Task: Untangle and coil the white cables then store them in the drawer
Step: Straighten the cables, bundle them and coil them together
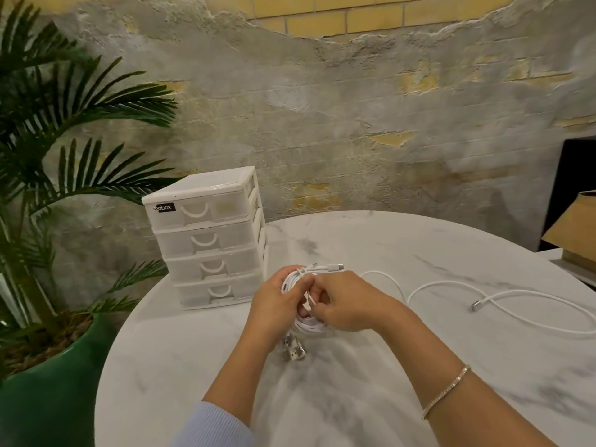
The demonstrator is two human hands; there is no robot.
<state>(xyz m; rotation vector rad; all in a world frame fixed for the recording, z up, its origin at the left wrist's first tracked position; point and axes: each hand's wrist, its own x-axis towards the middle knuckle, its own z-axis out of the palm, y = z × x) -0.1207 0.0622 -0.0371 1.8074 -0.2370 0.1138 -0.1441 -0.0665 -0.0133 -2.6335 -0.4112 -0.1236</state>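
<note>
Near the table's [419,253] front middle | left hand [274,304] grips white coil [309,325], right hand [342,304] pinches its strand | step: coiling, judged unfinished | second cable [516,298] loose toward right edge | next: secure coil, open a drawer [206,293] of the closed unit

A round white marble-patterned table [371,398] stood before a rough plastered brick wall [354,124]. On the table's far left edge sat a white plastic four-drawer organiser [206,240], its drawers stacked one above another. Left of the table and below its edge stood a green ceramic pot [48,391] holding a palm plant [64,108], whose fronds reached beside and behind the organiser. Just right of the organiser, above the table's middle, the left hand [274,304] and right hand [345,304] met around a coiled white cable bundle [309,324]. Farther right a loose white cable [516,304] lay on the table. Beyond the table's right edge sat a brown cardboard box [577,230].
</note>
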